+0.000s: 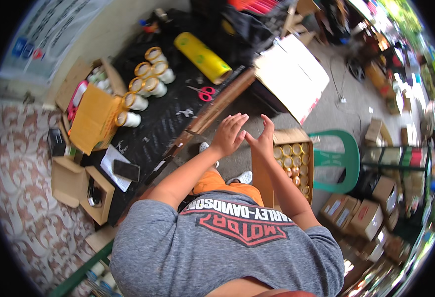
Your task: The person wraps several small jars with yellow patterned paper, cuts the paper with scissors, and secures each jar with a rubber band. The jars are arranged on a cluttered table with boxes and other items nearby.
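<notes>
My left hand (228, 134) is raised in front of me with its fingers stretched out and nothing in it. Close beside it, my right hand (262, 142) also holds nothing, its thumb and fingers apart. The right thumb comes near the left hand; whether they touch I cannot tell. Below my right hand and forearm stands an open cardboard box (310, 171) packed with several gold-lidded jars (288, 162). To the left, several white jars (155, 87) with gold lids stand on the black-covered table (163, 123). Red-handled scissors (206, 93) lie near the table's edge.
A yellow roll (202, 57) lies on the table's far part. A phone (126, 171) rests on a notebook beside open cardboard boxes (96, 116). A large white-topped box (294, 69) stands ahead, a green plastic chair (349, 163) to the right. More cartons (366, 220) are stacked at lower right.
</notes>
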{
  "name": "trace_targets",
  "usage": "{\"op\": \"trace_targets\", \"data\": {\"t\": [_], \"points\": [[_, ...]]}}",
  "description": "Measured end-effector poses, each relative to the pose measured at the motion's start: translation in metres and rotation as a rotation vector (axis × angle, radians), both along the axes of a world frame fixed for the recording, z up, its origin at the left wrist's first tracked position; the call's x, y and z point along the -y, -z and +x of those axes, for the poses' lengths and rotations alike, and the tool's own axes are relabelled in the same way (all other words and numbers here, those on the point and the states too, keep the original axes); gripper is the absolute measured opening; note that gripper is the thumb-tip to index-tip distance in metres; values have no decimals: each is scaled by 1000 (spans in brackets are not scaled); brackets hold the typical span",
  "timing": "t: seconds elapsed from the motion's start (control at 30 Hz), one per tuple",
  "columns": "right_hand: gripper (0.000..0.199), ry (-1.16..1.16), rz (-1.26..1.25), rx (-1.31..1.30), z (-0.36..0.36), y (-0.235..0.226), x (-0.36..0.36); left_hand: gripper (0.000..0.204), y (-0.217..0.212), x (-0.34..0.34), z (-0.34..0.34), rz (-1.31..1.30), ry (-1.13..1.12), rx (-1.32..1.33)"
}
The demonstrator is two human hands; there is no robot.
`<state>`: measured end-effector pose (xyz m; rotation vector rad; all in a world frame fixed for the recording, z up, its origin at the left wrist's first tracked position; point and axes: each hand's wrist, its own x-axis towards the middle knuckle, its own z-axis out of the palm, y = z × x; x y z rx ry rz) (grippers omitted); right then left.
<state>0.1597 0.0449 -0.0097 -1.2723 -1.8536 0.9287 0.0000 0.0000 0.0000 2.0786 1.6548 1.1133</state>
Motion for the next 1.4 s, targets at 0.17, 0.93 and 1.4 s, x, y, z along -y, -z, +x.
{"op": "trace_targets", "data": {"t": [0.17, 0.93, 1.4], "points": [[79, -230, 108, -33, -160, -53, -26, 44, -60, 13, -151, 149, -236, -125], [69, -280, -617, 56, -218, -21, -197, 56, -64, 110, -273, 20, -703, -34], [89, -1629, -324, 685, -307, -147, -120, 69, -114, 101, -220, -435, -661, -567]]}}
